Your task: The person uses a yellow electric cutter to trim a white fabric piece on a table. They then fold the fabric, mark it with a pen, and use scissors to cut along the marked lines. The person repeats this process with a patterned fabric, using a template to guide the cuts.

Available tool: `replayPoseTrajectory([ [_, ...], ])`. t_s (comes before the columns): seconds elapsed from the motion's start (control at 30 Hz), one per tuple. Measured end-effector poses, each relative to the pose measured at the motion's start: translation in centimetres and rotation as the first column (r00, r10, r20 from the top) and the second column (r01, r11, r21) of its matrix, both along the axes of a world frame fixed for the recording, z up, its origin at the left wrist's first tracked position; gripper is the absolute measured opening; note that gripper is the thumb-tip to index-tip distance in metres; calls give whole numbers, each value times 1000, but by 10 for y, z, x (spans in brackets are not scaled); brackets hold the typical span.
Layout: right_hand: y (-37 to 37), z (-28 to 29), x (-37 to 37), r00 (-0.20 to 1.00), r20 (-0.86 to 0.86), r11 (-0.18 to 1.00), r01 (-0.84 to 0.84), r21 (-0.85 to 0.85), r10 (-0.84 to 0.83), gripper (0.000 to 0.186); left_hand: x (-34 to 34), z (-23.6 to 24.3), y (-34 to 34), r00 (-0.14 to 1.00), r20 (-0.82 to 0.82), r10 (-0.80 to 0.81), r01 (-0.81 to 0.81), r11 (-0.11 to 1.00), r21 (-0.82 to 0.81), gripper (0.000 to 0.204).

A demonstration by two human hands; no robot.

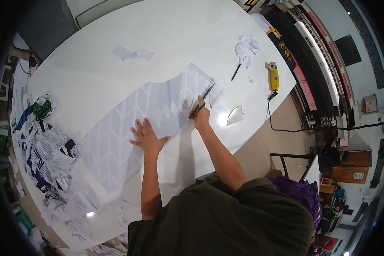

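There is one view. The camera sits on the person's head and looks down from high above the big white table [115, 72]. It faces forward over the table, which fills most of the picture and curves toward the rim. The person's arms reach up onto the table from the bottom edge. Past the table's right side, the room's floor and wall show far off. No second view shares this scene.

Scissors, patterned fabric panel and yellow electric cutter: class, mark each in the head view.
scissors [202, 102], head view, on the dark blades near the right hand
patterned fabric panel [115, 141], head view, on its chevron-printed middle
yellow electric cutter [274, 79], head view, on its yellow body
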State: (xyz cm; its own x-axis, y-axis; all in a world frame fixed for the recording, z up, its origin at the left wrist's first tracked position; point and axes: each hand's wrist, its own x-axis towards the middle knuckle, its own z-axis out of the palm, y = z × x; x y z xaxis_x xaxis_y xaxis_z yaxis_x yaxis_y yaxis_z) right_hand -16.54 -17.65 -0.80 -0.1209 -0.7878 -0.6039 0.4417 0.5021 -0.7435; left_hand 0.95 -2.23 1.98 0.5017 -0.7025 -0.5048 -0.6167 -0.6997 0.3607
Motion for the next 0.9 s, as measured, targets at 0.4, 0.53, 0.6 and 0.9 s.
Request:
replayPoseTrajectory([
  [0.4, -36, -5, -19, 999, -39, 998, -30, -63, 27, 48, -1, 0, -1, 1000, -4, -4, 4, 1000, -6, 138],
  [0.53, -39, -5, -18, 999, -44, 999, -7, -47, 5, 48, -1, -2, -1, 1000, 0, -2, 2, 1000, 0, 139],
  [0.6, -38, -4, -18, 999, -49, 999, -10, -39, 9, 49, 0, -3, -1, 1000, 6, -4, 4, 1000, 5, 139],
  [0.9, -40, -23, -22, 994, -110, 998, -11, -66, 4, 49, -2, -2, 2, 1000, 3, -12, 12, 1000, 0, 138],
])
